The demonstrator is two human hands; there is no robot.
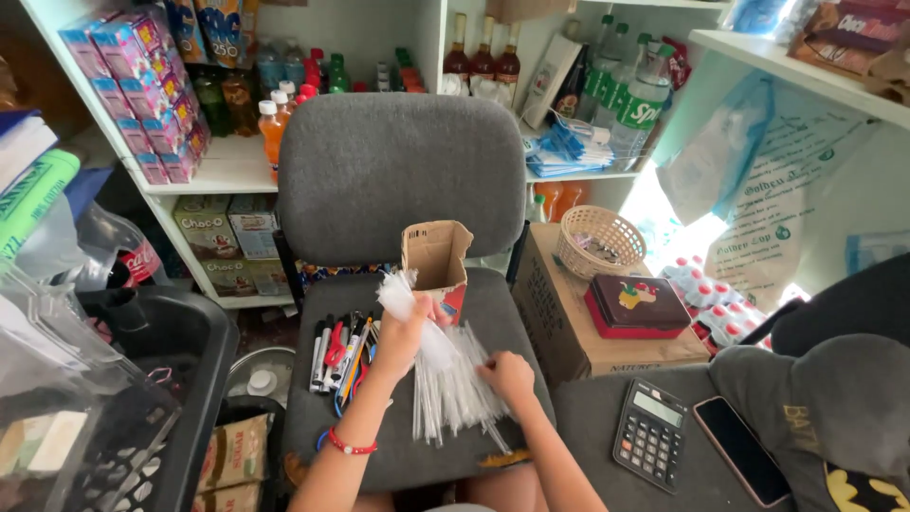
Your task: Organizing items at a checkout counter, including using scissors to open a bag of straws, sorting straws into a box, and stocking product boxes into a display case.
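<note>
Both hands' fingers grip clear straws [450,379] on the chair [398,284], beside pens [339,356] and a cardboard box [436,256].

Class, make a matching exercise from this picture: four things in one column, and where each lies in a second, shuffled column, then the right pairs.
Things:
1. calculator
2. woven basket
3. small open carton
4. bunch of clear straws

Places:
A. on the large cardboard box
B. upright on the grey chair seat, near its backrest
C. on the grey surface beside a phone
D. under the left hand and right hand

Pairs: 1-C, 2-A, 3-B, 4-D
</note>
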